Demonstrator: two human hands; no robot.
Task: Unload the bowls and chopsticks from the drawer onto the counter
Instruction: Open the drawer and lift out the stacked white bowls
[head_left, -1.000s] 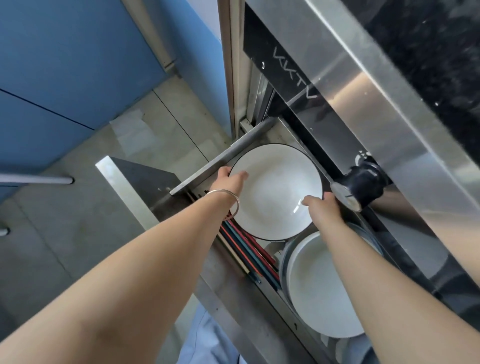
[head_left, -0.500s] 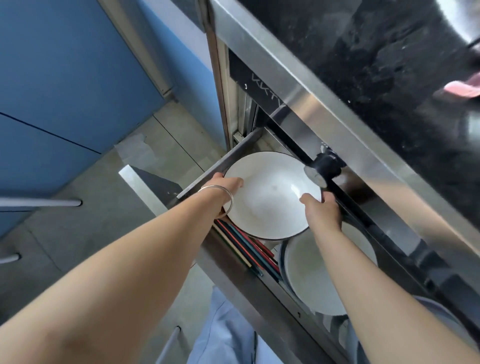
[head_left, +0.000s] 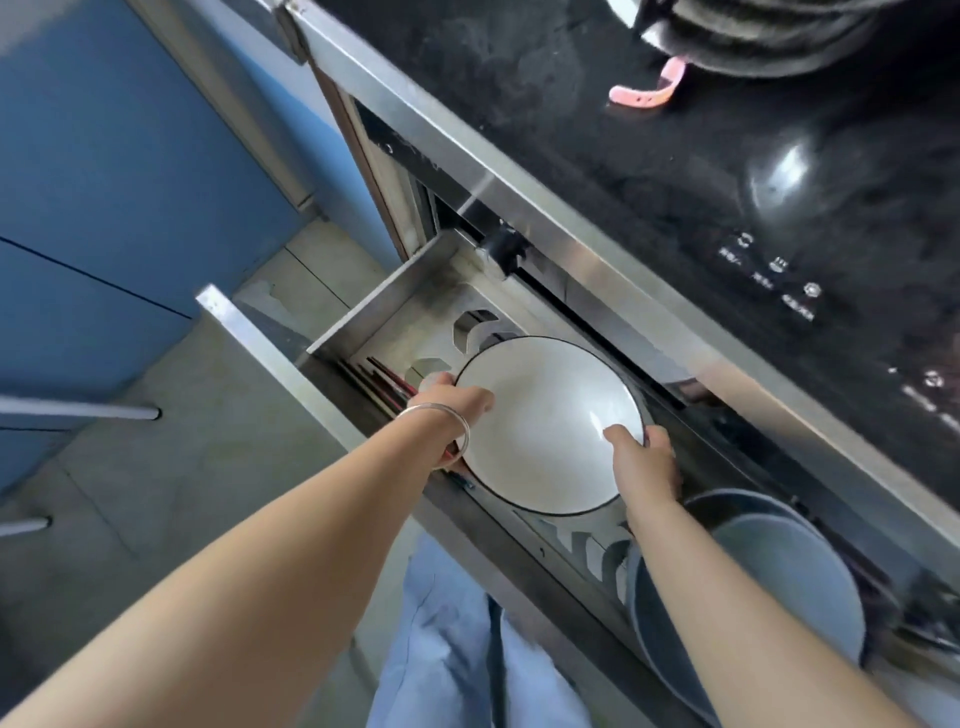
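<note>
Counter (head_left: 649, 171) glossy black, steel edge, blue cabinets (head_left: 104, 182) and grey tile floor (head_left: 156, 493) beyond. Left hand (head_left: 447, 405) and right hand (head_left: 644, 457) both clamped on white bowl (head_left: 545, 426) rim over open drawer (head_left: 395, 291).

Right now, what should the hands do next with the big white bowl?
Probably lift the bowl up and over to the counter. Both the left hand and right hand grip its rim on opposite sides, and it is above the open drawer, so it looks ready to carry.
</note>
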